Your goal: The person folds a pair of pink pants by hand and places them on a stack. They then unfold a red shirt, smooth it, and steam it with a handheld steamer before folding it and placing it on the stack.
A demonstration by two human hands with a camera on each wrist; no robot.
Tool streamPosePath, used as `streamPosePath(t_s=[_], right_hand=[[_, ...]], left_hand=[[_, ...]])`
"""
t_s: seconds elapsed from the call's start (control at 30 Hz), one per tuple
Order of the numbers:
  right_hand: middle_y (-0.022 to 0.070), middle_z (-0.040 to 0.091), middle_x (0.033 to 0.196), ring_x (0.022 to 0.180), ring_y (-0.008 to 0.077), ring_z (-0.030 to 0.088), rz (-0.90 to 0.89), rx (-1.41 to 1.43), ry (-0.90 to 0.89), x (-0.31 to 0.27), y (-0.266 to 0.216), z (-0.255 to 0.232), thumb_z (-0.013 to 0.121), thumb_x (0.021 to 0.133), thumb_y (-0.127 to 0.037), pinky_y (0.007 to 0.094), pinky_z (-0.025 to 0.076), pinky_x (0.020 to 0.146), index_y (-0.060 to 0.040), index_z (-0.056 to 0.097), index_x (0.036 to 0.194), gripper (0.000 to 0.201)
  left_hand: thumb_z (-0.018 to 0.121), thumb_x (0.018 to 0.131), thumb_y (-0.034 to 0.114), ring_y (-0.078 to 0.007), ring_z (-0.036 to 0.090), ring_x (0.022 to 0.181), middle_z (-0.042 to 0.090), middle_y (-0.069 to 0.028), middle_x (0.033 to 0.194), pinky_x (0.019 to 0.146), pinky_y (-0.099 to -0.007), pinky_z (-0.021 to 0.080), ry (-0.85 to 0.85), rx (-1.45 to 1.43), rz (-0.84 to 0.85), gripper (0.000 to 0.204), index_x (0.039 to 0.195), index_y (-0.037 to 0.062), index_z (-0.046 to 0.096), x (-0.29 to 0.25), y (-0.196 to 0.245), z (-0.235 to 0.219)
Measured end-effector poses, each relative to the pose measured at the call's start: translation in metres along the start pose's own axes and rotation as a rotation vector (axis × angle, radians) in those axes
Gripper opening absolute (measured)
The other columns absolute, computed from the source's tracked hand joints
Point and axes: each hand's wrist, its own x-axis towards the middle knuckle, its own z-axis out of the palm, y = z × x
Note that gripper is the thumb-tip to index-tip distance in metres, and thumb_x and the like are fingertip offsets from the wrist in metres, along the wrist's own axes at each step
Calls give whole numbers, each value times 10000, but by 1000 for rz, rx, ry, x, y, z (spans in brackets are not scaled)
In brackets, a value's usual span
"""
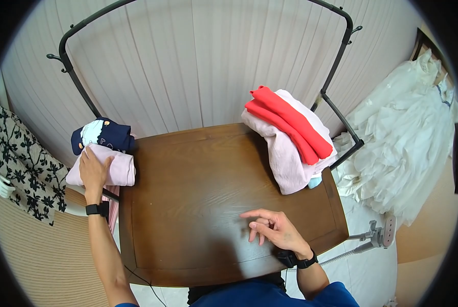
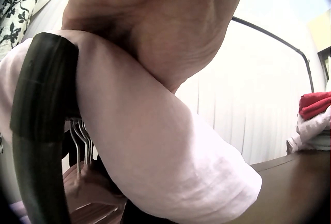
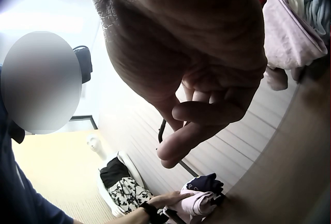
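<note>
My left hand (image 1: 93, 171) rests on top of a folded pale pink garment (image 1: 120, 169) at the table's left edge, its fingers spread over the cloth. In the left wrist view the pink roll (image 2: 170, 141) bulges out below the palm. Just behind it lies a folded navy garment (image 1: 117, 134) with a white patch and small prints. Over the front right of the wooden table (image 1: 188, 204), my right hand (image 1: 272, 227) hovers with nothing in it, index finger extended and the others loosely bent.
A pile at the table's right back holds a folded red garment (image 1: 290, 125) over pale pink cloth (image 1: 282, 166). A black rack frame (image 1: 78, 84) rises behind the table. White gowns (image 1: 397, 133) hang at the right; a mannequin in a floral skirt (image 1: 21, 158) stands left.
</note>
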Motion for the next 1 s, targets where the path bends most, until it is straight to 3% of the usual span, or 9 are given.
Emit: streamPosePath(t_s=[0.47, 0.93, 1.0], right_hand=[[38, 720, 729, 584, 57, 576, -14, 42, 0, 0, 7, 0, 577, 1038, -184, 228, 483, 556, -39, 630, 1337, 337], [46, 728, 768, 645, 75, 604, -2, -17, 36, 1, 9, -5, 571, 1046, -210, 225, 488, 611, -37, 654, 1307, 324], [41, 740, 848, 695, 83, 620, -121, -29, 100, 3, 15, -7, 607, 1024, -200, 218, 469, 631, -47, 664, 1294, 317]], left_hand=[[715, 878, 474, -468, 509, 1276, 513, -335, 1385, 1076, -482, 419, 17, 0, 10, 868, 1433, -116, 402, -2, 0, 1], [562, 992, 453, -477, 500, 1283, 510, -353, 1384, 1101, -492, 391, 71, 9, 17, 719, 1426, -103, 420, -1, -2, 11], [570, 992, 443, -465, 458, 1336, 465, -354, 1428, 1129, -488, 362, 28, 40, -9, 727, 1443, -101, 400, 1, 0, 8]])
